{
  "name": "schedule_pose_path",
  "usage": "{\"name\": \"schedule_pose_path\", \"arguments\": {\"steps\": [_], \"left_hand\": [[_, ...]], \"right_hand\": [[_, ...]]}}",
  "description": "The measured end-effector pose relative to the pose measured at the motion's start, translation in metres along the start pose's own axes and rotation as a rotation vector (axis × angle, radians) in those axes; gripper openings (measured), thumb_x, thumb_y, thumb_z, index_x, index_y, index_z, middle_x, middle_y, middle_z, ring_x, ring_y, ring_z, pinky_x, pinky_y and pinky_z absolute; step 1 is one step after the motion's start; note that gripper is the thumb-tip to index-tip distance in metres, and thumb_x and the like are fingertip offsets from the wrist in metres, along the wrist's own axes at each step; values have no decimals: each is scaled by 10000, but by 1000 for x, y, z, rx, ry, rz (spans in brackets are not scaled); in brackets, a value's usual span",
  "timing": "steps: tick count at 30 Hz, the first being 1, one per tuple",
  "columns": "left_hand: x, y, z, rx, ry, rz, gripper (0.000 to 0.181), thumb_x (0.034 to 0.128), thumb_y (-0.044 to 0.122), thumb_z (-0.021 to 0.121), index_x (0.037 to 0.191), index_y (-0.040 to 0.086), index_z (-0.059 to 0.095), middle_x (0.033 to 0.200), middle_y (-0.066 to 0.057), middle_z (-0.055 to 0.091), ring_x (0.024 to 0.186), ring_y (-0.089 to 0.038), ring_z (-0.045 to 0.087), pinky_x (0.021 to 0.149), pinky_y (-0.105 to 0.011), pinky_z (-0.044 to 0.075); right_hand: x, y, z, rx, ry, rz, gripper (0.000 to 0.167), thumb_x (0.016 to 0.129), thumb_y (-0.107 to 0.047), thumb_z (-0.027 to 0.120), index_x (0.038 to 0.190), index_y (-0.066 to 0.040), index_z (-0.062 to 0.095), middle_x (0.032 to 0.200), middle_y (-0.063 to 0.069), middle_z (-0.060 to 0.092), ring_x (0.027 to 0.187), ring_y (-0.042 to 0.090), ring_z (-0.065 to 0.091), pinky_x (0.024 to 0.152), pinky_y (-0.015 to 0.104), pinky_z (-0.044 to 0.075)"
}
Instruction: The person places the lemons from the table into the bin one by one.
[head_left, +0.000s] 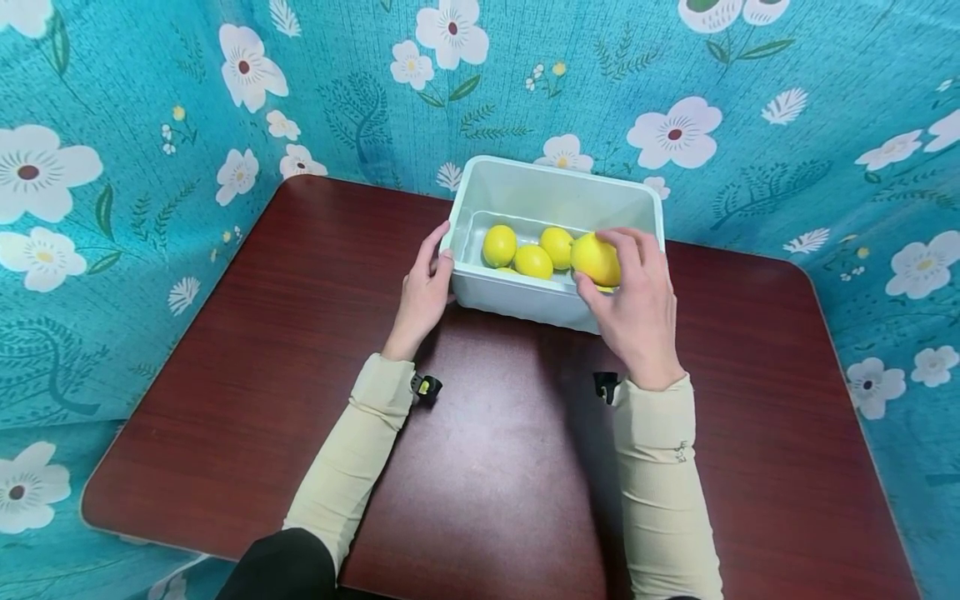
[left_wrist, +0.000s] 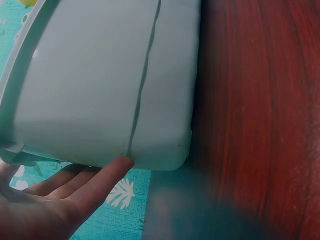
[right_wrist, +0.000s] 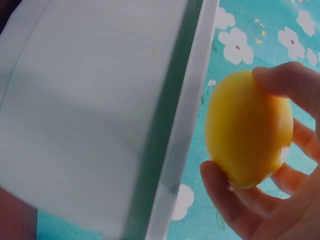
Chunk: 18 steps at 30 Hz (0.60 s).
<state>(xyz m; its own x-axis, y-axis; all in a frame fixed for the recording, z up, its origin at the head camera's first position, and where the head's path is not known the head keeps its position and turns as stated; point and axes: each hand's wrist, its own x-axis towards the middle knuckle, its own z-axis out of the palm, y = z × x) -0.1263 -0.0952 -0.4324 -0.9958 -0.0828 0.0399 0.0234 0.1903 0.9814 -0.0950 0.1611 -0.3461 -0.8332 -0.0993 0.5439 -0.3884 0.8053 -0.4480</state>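
Observation:
A pale grey-green plastic bin (head_left: 517, 296) stands toward the back of the table, with several yellow lemons (head_left: 498, 246) on its floor. My right hand (head_left: 637, 312) grips one lemon (right_wrist: 247, 132) between thumb and fingers, above the bin's right front part; the right wrist view shows it higher than the rim. At the bin's left end, my left hand (head_left: 420, 307) rests against the side with fairly straight fingers (left_wrist: 102, 185), the thumb near the front corner of the rim. The front wall hides part of a lemon.
The dark red-brown wooden table (head_left: 285, 350) extends left, right and in front of the bin. A turquoise flowered cloth (head_left: 525, 100) hangs closely behind the bin and along both sides. Small black wrist devices (head_left: 426, 388) sit on the beige sleeves (head_left: 660, 483).

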Motion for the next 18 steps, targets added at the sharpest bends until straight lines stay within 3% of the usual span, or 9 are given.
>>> {"name": "schedule_pose_path", "arguments": {"steps": [8, 18], "left_hand": [[0, 1, 1, 4, 9, 1, 418, 1003, 437, 414, 1394, 564, 339, 1406, -81, 541, 1140, -252, 590, 823, -521, 564], [-1, 2, 0, 14, 9, 0, 416, 1007, 445, 410, 1399, 562, 334, 1362, -70, 582, 1053, -236, 622, 816, -490, 572]], "right_hand": [[-3, 12, -4, -32, 10, 94, 492, 833, -203, 735, 1281, -89, 566, 1350, 117, 500, 1161, 313, 457, 872, 544, 513], [-4, 18, -2, -37, 8, 109, 468, 863, -180, 702, 1295, -72, 556, 1373, 140, 488, 1164, 336, 448, 885, 520, 485]]}}
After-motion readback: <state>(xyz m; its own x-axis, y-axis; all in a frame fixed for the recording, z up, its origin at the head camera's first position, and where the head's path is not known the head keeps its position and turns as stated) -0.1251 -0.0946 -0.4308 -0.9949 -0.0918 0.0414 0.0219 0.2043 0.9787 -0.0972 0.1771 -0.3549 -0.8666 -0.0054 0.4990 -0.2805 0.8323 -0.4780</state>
